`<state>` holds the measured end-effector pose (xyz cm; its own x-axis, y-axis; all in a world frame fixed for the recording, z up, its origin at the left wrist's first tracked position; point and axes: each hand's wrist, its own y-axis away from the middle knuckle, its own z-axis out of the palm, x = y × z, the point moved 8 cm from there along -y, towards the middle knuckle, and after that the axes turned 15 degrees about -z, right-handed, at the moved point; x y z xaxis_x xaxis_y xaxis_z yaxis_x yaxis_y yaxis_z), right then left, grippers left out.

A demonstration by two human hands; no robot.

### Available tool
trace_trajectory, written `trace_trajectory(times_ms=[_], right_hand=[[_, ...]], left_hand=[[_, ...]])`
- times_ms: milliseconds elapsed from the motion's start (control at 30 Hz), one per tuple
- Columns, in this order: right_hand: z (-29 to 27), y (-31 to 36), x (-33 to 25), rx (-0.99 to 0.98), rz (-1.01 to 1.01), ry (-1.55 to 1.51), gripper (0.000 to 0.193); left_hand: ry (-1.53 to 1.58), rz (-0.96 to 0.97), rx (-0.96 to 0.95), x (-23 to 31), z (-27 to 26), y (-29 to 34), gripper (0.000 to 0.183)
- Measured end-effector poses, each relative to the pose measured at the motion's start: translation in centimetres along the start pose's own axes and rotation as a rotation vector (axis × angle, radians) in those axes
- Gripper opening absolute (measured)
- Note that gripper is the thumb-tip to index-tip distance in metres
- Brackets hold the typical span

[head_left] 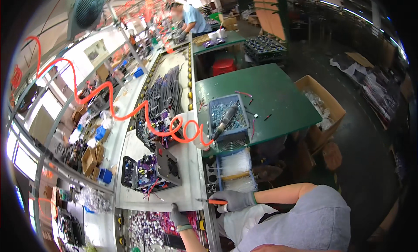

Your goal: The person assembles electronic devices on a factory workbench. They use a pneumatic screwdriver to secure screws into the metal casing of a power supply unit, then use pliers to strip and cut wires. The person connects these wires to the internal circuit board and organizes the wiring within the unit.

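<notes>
My left hand [179, 218], in a grey glove, is at the near edge of a pale flat board [189, 194]. Its upper finger lies over that edge; the others are mostly hidden, and it looks closed on the board. Closed in a grey glove too, my right hand [238, 200] grips an orange-handled tool [217, 202] whose thin dark tip points left over the board's corner. On the board sits an opened power supply unit [147, 170], with a circuit board, loose wires and a dark fan panel [170, 164] standing up.
Beyond lie another opened unit [161, 121] and a bundle of grey cables [167, 91]. A coiled orange air hose [111, 99] leads to a powered screwdriver [226, 119] on a blue bin [230, 131] of small parts. Loose connectors [146, 226] lie below the board. A co-worker [193, 19] stands far off.
</notes>
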<state>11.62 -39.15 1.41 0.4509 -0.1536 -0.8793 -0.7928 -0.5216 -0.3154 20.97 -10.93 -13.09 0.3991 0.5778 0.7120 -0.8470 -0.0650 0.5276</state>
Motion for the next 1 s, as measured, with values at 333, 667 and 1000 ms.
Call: trace_trajectory(times_ms=[333,667,1000], right_hand=[[-0.1,-3.4,3.5,0.373,0.122,-0.176,0.052],[14.4,-6.6,3.8,0.14,0.012,0.176,0.1],[16.1,-15.8,1.3,0.085,0.17,0.098,0.081]], left_hand=[[-0.223,-0.027,0.499,0.6,-16.3,20.8,0.042],[-0.666,0.503,0.822,11.2,-26.8,29.5,0.058],[-0.528,0.287,0.605,4.6,-12.6,20.8,0.052]])
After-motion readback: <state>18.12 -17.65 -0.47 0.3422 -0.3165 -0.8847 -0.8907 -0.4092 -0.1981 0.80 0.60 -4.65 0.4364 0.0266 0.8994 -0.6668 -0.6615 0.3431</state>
